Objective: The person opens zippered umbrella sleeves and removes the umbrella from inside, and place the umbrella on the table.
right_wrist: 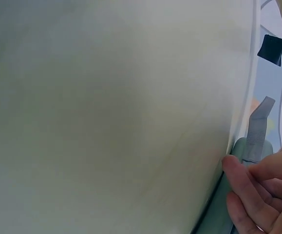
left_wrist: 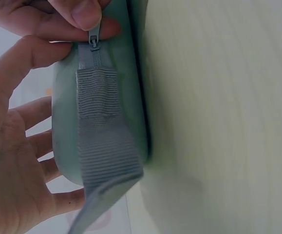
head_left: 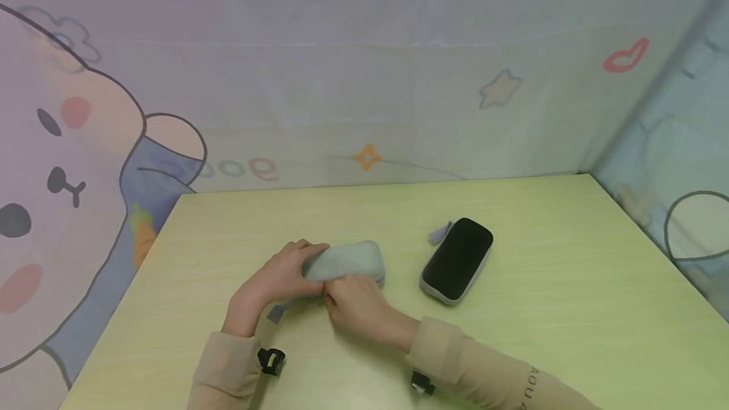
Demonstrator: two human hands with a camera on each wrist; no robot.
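Observation:
A pale green zippered case [head_left: 348,259] lies on the table in front of the person. My left hand [head_left: 280,276] grips its left end, fingers on the far side and thumb on the near side. In the left wrist view, my right hand [left_wrist: 82,17] pinches the small metal zipper pull [left_wrist: 94,34] on the case's side. A grey ribbed fabric strap [left_wrist: 102,126] hangs from the zipper's end, close to the pull. From the right wrist view, the right fingers [right_wrist: 243,183] are bent beside the green case, near the strap [right_wrist: 258,129].
To the right lies a second case [head_left: 458,261], black on top with light grey sides and a grey strap [head_left: 440,233] at its far end. Both rest on a pale yellow-green table [head_left: 547,309]. A printed cloth backdrop [head_left: 364,81] stands behind it.

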